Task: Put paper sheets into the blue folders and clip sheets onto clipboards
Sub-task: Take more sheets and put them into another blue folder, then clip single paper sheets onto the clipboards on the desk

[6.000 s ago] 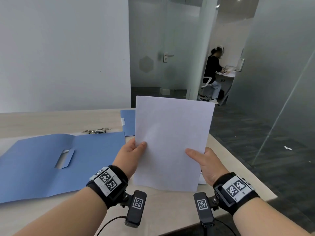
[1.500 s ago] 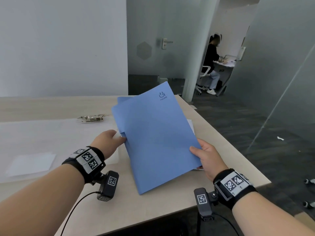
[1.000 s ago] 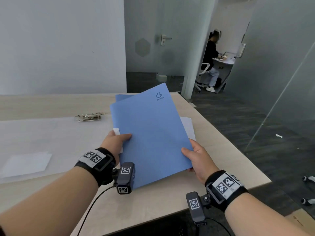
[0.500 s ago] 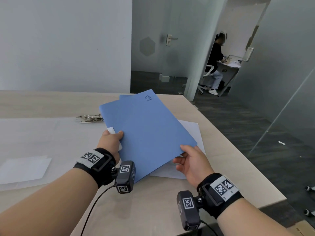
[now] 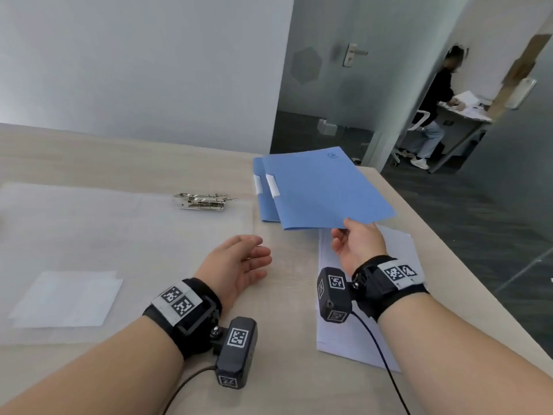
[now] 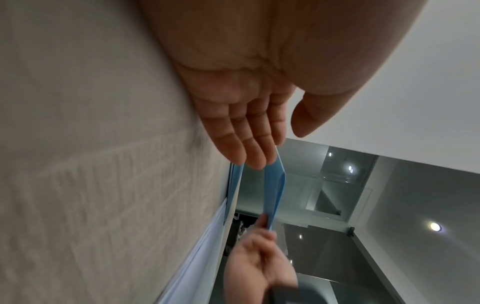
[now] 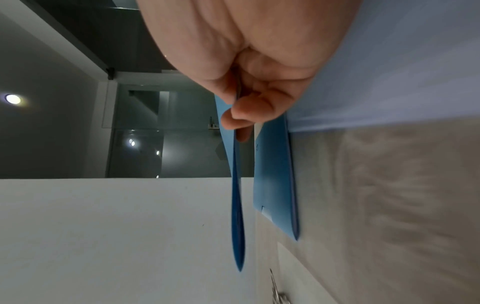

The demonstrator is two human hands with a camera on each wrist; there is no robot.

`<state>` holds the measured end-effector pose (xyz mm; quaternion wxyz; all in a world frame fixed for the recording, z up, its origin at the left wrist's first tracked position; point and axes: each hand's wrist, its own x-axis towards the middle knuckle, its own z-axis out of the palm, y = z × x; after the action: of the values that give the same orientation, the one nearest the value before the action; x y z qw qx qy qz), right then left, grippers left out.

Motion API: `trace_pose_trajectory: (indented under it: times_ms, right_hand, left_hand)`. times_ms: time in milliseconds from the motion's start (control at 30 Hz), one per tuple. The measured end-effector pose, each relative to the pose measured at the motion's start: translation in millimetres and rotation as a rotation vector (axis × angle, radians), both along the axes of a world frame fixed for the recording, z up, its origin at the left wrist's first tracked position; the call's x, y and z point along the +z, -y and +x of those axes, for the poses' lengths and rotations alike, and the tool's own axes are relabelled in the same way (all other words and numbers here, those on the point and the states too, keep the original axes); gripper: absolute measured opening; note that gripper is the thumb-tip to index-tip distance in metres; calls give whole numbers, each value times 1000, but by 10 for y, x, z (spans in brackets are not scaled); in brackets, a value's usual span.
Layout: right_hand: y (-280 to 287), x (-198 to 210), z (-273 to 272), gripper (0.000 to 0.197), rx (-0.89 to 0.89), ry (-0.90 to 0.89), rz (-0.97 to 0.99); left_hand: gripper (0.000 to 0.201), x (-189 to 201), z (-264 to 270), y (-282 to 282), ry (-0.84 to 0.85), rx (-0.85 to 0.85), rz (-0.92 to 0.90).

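1. My right hand [image 5: 357, 245] pinches the near edge of the top blue folder [image 5: 326, 193], thumb above and fingers [image 7: 242, 115] clamped beneath it.
2. That folder is closed and held off the bench [image 5: 125, 151]; the wrist views show a gap under it.
3. It hangs over a second blue folder [image 5: 259, 202], which lies flat at the bench's far right.
4. My left hand [image 5: 236, 266] holds nothing, fingers [image 6: 246, 144] straight and apart from the thumb, palm facing right, low over the bench.
5. A stack of paper sheets [image 5: 347, 333] lies under my right wrist.
6. A metal clip [image 5: 202, 200] sits on a translucent sheet [image 5: 89, 235] to the left of the folders, with a small white sheet [image 5: 65, 299] nearer me.
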<state>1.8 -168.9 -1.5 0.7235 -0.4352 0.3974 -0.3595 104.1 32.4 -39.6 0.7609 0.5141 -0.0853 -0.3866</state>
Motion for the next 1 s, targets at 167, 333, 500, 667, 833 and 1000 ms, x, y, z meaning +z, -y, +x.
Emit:
trace_pose_trajectory:
  times_ms: [167,333,500,667,833,1000]
  right_hand:
    - [311,-120,677,22,-8,-56,56]
    - [456,-234,1028,14,53,-99,121]
    - [419,-295,948,22,96,-68,172]
    - [264,-129,388,27,137,-66,191]
    - [164,122,-492,15,106,-128,39]
    - [157,137,-1491,14,-32,-370,-172]
  left_hand:
    - [11,-11,5,-22,29,-49,-36]
    - [13,-25,10,-13,55,-88,-32]
    - [13,0,-10,-23,63,-92,-34]
    - [13,41,-67,-51,73,-65,-30]
    - [14,96,-114,-21,139,-60,53]
    - [15,197,-304,102,345,-87,273]
